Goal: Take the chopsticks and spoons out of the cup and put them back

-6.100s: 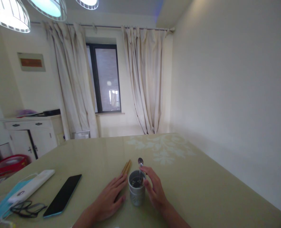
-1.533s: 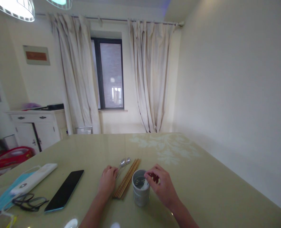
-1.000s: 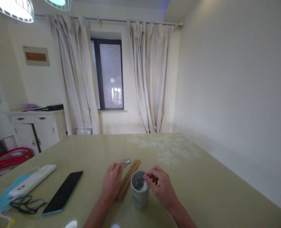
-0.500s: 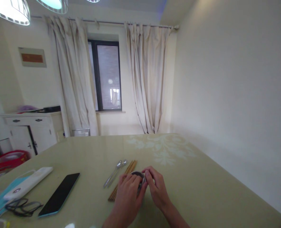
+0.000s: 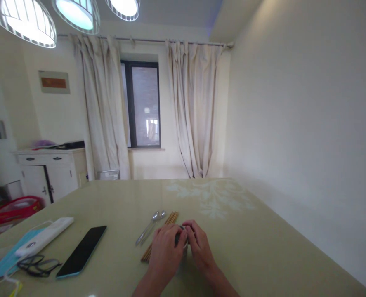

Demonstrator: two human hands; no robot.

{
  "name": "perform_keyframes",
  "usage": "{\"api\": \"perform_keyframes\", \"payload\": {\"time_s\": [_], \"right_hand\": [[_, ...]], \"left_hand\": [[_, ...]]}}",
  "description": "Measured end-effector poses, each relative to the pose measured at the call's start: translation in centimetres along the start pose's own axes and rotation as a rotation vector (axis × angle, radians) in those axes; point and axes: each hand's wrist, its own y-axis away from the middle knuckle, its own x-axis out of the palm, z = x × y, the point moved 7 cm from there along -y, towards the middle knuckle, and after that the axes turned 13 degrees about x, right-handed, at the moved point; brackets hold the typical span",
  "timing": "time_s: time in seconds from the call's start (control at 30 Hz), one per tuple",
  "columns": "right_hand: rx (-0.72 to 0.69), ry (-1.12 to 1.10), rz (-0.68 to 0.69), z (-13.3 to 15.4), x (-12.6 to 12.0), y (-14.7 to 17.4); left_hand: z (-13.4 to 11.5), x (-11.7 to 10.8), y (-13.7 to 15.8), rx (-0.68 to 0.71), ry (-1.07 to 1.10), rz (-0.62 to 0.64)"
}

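Observation:
Between my hands is a small round container (image 5: 185,250) with a pale rim and dark inside; its exact kind is mostly hidden by my fingers. My left hand (image 5: 167,249) curls over its left side, fingers closed around the rim. On the other side, my right hand (image 5: 200,245) pinches the rim with thumb and bent fingers, touching my left fingertips. Just left of the container, partly under my left hand, lies a bundle of wooden chopsticks (image 5: 146,255). Two metal spoons (image 5: 148,227) rest side by side further left.
A black phone (image 5: 83,251), dark-framed glasses (image 5: 36,265), a white power strip-like device (image 5: 45,237) and a blue face mask (image 5: 11,256) lie on the table's left side. The table (image 5: 263,255) meets a wall (image 5: 309,144) at right. Curtains and a white cabinet (image 5: 62,163) stand beyond.
The view has tilted up slightly. My fingers have closed in further over the container, covering more of its opening, and my hands now meet at the rim. Spoons and chopsticks stay put.

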Motion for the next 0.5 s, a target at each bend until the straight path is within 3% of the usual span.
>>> {"api": "perform_keyframes", "payload": {"time_s": [0.1,0.2,0.37,0.43,0.5], "right_hand": [[0.015,-0.008,0.003,-0.2,0.0,-0.1],[0.035,0.001,-0.005,-0.5,0.0,-0.1],[0.071,-0.013,-0.012,-1.4,0.2,-0.1],[0.072,-0.019,-0.012,-1.4,0.3,-0.1],[0.070,-0.022,-0.012,-1.2,0.3,-0.1]], "left_hand": [[0.4,-1.4,-0.8,-0.042,0.119,-0.097],[1.9,-4.0,-1.6,-0.181,0.376,-0.270],[7.7,-7.3,-1.5,-0.454,0.883,-0.653],[10.8,-7.4,-1.2,-0.537,0.886,-0.655],[13.7,-7.3,-0.8,-0.580,0.663,-0.536]]}}
